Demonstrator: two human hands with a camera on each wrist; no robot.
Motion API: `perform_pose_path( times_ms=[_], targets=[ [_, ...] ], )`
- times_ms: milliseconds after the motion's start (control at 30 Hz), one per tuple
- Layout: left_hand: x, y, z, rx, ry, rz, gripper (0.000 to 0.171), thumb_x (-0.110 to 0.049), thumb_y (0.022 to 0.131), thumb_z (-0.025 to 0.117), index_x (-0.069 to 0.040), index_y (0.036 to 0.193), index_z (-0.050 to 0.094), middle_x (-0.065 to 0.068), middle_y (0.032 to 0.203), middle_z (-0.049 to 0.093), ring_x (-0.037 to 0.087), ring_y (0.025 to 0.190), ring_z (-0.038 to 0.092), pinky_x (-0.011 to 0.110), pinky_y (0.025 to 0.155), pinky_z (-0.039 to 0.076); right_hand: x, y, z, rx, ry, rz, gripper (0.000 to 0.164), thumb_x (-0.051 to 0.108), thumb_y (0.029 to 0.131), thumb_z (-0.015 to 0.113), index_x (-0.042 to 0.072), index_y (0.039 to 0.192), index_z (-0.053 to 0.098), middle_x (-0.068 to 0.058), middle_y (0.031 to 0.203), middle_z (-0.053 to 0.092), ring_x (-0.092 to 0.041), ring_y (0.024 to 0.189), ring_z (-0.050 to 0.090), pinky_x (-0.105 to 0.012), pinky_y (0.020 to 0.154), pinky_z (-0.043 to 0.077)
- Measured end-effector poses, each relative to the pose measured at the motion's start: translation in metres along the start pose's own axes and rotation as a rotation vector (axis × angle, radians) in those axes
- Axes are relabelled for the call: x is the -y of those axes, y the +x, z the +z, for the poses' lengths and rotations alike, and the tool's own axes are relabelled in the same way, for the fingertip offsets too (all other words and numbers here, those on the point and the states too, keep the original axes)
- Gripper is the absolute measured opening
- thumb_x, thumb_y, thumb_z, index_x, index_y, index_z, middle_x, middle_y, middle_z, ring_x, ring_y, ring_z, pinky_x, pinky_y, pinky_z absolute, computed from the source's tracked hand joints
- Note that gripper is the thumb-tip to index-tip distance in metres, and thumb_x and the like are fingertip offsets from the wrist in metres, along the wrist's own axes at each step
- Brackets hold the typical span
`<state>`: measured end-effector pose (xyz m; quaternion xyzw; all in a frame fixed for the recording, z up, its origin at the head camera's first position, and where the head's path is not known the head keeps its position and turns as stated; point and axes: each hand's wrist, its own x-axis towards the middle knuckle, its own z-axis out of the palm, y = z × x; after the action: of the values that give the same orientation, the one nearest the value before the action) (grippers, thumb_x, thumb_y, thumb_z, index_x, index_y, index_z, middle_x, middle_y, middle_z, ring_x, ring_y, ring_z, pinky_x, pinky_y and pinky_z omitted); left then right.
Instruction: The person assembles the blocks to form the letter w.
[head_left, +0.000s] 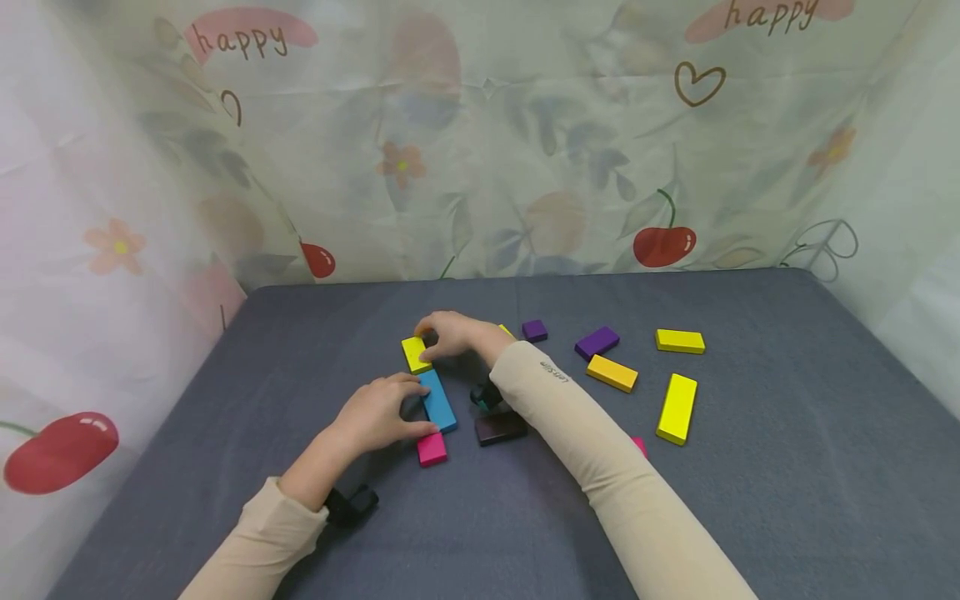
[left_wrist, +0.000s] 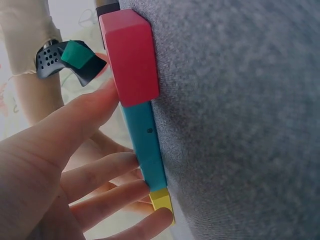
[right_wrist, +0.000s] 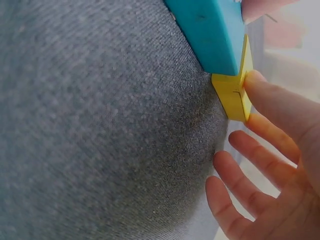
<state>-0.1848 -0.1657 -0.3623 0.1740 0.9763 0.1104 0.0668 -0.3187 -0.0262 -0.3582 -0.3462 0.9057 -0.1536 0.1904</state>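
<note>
A yellow block [head_left: 415,355], a blue block [head_left: 438,402] and a pink block [head_left: 432,450] lie end to end in a row on the dark grey cloth. My right hand [head_left: 453,335] pinches the yellow block at the row's far end, thumb on its face and index finger at its far end in the right wrist view. Beside the row, my left hand [head_left: 378,412] has its thumb by the joint of pink and blue. Its loosely stretched fingers [left_wrist: 107,172] touch the blue block's side and reach the yellow one.
A dark block [head_left: 500,428] lies right of the row. Further right are purple blocks [head_left: 597,342], an orange block [head_left: 612,373] and yellow blocks [head_left: 677,408]. My right forearm [head_left: 585,442] partly covers another pink block [head_left: 640,446]. A printed curtain [head_left: 487,167] hangs behind the table.
</note>
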Motion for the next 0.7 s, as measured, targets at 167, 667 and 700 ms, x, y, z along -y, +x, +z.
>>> perform_pose_path(
  times_ms=[167,667,700],
  targets=[
    [-0.0004,-0.0002,-0.0005,-0.005,0.006,0.003,0.059,-0.044,0.077,0.072,-0.010,0.124,0.062,0.011,0.131,0.057,0.031,0.115,0.056,0.051,0.095,0.047,0.0001,0.0003,0.0010,0.008,0.012,0.005,0.051,0.028,0.090,0.062,0.010,0.135,0.048,-0.010,0.137,0.049,-0.024,0.127,0.046,-0.036,0.107,0.039],
    [0.0010,0.0017,0.0001,-0.007,0.027,0.010,0.060,-0.046,0.076,0.073,-0.010,0.123,0.062,0.011,0.128,0.058,0.029,0.108,0.058,0.048,0.091,0.050,-0.0001,-0.0022,0.0017,0.018,0.033,0.013,0.052,0.028,0.089,0.063,0.010,0.135,0.047,-0.009,0.138,0.049,-0.023,0.128,0.046,-0.035,0.107,0.039],
    [0.0010,0.0017,0.0002,-0.006,0.027,0.010,0.060,-0.046,0.076,0.073,-0.010,0.123,0.062,0.011,0.128,0.058,0.029,0.108,0.058,0.048,0.091,0.049,0.0000,-0.0026,0.0016,0.017,0.033,0.013,0.053,0.028,0.089,0.064,0.010,0.135,0.048,-0.009,0.138,0.049,-0.023,0.128,0.046,-0.035,0.107,0.039]
  ],
)
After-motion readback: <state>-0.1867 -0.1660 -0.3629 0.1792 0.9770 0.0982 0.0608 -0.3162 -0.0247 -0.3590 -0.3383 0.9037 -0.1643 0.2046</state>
